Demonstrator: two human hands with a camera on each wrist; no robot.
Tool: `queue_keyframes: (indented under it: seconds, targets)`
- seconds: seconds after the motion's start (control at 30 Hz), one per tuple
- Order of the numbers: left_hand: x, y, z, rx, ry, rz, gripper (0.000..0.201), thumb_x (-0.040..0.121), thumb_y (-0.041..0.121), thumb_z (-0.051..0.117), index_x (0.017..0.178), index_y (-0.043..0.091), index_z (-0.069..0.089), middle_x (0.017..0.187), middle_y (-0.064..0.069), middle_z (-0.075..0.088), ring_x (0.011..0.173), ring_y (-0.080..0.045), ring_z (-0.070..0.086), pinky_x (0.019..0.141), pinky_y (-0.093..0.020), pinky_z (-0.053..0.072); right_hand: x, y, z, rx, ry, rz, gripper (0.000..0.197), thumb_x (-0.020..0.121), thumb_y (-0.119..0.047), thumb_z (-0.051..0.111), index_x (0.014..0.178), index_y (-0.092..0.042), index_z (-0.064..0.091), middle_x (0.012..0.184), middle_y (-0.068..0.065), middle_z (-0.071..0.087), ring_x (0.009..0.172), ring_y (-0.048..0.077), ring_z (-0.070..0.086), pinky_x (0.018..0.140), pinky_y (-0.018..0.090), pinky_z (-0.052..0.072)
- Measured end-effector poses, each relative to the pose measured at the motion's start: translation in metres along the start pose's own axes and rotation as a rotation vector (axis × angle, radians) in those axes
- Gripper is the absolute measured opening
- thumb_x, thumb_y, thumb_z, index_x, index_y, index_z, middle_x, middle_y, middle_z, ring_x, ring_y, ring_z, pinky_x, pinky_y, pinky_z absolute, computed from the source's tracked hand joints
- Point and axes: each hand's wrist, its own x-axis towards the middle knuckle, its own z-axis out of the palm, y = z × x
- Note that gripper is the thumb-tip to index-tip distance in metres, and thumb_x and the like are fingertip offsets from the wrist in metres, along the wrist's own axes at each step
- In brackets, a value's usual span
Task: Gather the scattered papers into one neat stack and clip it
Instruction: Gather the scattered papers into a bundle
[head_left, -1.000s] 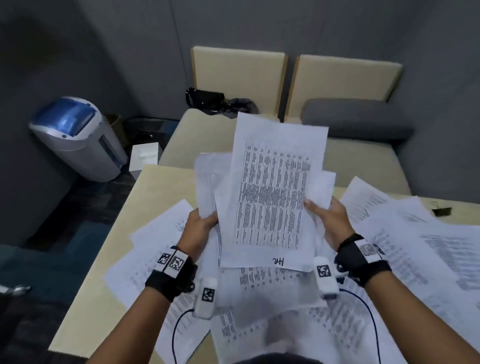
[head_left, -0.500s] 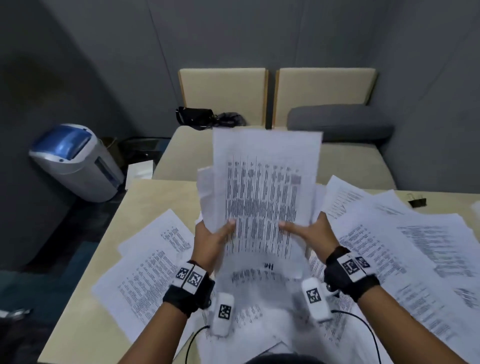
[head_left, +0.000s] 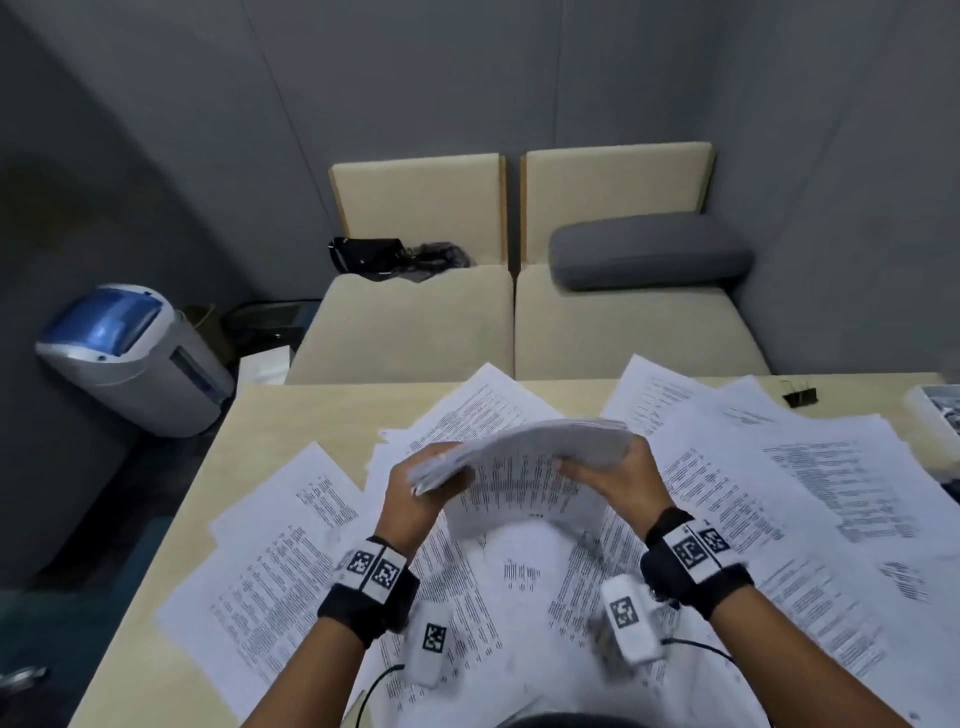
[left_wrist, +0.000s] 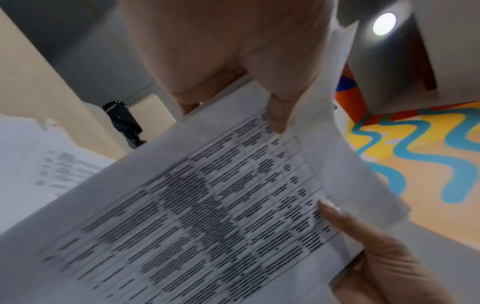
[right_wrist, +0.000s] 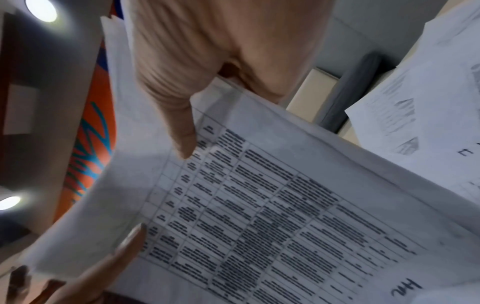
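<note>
I hold a stack of printed sheets (head_left: 524, 449) in both hands, tipped almost flat and bowed above the table. My left hand (head_left: 423, 483) grips its left edge and my right hand (head_left: 615, 470) grips its right edge. In the left wrist view my thumb (left_wrist: 278, 117) presses on the top sheet (left_wrist: 207, 205). The right wrist view shows the same sheet (right_wrist: 272, 205) under my right thumb (right_wrist: 183, 135). Several loose papers (head_left: 280, 566) lie scattered over the beige table (head_left: 291, 415). A black binder clip (head_left: 800, 396) sits at the far right edge.
More sheets (head_left: 810, 499) cover the right half of the table. Behind the table stand beige sofa seats (head_left: 415, 317) with a grey cushion (head_left: 649, 252) and a black bag (head_left: 371, 254). A white and blue bin-like unit (head_left: 130, 358) stands on the floor at left.
The stack stood upright with its print facing me; both hands have lowered it and tipped it forward to nearly flat over the table. Both hands moved closer together on it.
</note>
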Motion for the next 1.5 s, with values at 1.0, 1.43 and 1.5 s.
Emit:
queue_keyframes:
  seconds: [1.0, 1.43, 1.5]
  targets:
    - [0.040, -0.021, -0.075, 0.283, -0.065, -0.010, 0.040, 0.057, 0.041, 0.090, 0.075, 0.010, 0.073, 0.072, -0.008, 0.072, 0.069, -0.021, 0.067, 0.058, -0.029, 0.054, 0.022, -0.041, -0.055, -0.344, -0.035, -0.147, 0.045, 0.049, -0.028, 0.091, 0.090, -0.018, 0.072, 0.082, 0.008, 0.074, 0.071, 0.014, 0.070, 0.066, 0.024, 0.059]
    - [0.002, -0.070, -0.026, 0.023, 0.033, -0.257, 0.012, 0.086, 0.004, 0.068, 0.094, 0.009, 0.062, 0.069, 0.011, 0.072, 0.076, -0.010, 0.067, 0.064, -0.017, 0.052, -0.022, 0.079, -0.018, -0.204, 0.007, 0.268, 0.054, 0.064, -0.028, 0.086, 0.111, -0.012, 0.065, 0.108, 0.007, 0.069, 0.098, 0.024, 0.066, 0.082, 0.039, 0.056]
    - [-0.006, -0.091, -0.020, 0.070, 0.013, -0.324, 0.026, 0.087, 0.012, 0.069, 0.109, 0.005, 0.059, 0.089, 0.004, 0.067, 0.086, -0.013, 0.063, 0.070, -0.018, 0.050, -0.027, 0.094, -0.013, -0.247, 0.076, 0.347, 0.047, 0.078, -0.012, 0.078, 0.122, -0.007, 0.060, 0.110, 0.009, 0.065, 0.095, 0.024, 0.061, 0.077, 0.032, 0.052]
